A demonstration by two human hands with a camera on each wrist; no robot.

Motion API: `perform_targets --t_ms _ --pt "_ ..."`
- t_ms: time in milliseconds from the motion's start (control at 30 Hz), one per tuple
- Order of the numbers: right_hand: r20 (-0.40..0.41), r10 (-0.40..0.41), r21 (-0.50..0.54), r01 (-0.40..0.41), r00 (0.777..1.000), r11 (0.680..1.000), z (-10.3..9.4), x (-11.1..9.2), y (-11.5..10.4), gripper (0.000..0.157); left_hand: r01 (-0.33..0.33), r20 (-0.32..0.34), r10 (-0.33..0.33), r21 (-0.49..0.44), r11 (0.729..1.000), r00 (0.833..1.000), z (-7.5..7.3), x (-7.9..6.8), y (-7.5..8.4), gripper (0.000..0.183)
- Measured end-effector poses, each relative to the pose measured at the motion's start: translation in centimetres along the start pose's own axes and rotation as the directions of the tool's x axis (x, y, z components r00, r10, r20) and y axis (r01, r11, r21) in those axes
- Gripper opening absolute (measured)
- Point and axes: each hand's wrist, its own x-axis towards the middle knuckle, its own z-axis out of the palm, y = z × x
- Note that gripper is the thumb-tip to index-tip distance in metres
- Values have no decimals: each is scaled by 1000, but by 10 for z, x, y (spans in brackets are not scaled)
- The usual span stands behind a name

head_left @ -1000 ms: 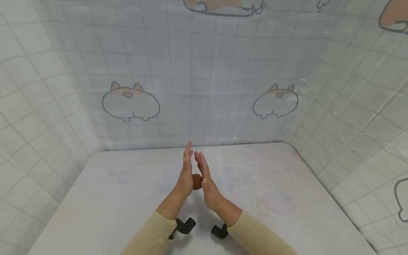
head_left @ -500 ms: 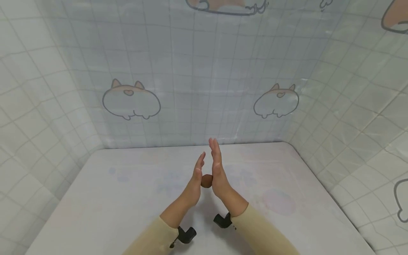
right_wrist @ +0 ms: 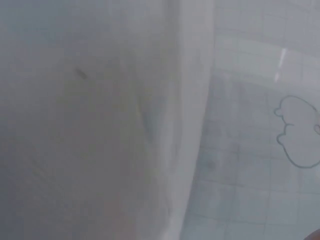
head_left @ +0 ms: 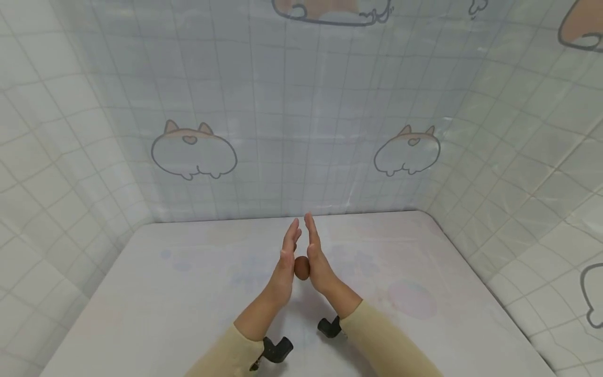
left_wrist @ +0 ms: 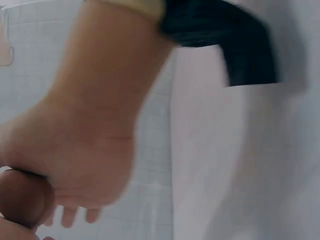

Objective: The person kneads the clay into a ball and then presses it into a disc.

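Note:
A smooth brown ball (head_left: pixel 302 268), like a lump of modelling clay, sits between the two palms above the table. My left hand (head_left: pixel 285 269) presses it from the left, fingers straight and pointing up and forward. On the other side my right hand (head_left: pixel 321 268) presses with its palm, its fingers straight too. The fingertips lean toward each other with a small gap. In the left wrist view the ball (left_wrist: pixel 26 197) lies against the palm at the lower left, partly covered. The right wrist view catches only a sliver of skin at its bottom right corner.
Beneath the hands spreads a white table (head_left: pixel 179 303) with faint coloured prints. Gridded sheeting with cartoon animals forms a back wall (head_left: pixel 301 131) and side walls. Black wrist camera mounts (head_left: pixel 278 350) stick out inward from the beige sleeves (head_left: pixel 386 340).
The hands rub back and forth against each other: the right hand slid forward, then came back as the left moved forward. The ball turned between the palms and now looks slightly oval.

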Motion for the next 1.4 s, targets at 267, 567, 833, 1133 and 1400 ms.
perform_targets --t_ms 267,567,833,1133,1400 --pt "38 -155 -56 157 987 986 8 -9 2 78 -21 -80 20 -20 1000 997 -5 12 5 89" --pt "104 -309 34 307 945 951 16 -16 -19 84 98 -153 -97 -2 995 984 -14 18 -9 85" --pt "-42 -280 157 283 959 946 9 -10 -38 83 228 -93 -219 95 969 971 -6 9 -22 77" --pt "-163 -184 105 203 969 974 -6 6 -34 82 144 15 -148 162 976 989 7 -1 -22 78" --pt "-168 -77 80 92 983 993 -10 11 -20 83 121 60 -122 14 993 991 7 -4 -14 80"
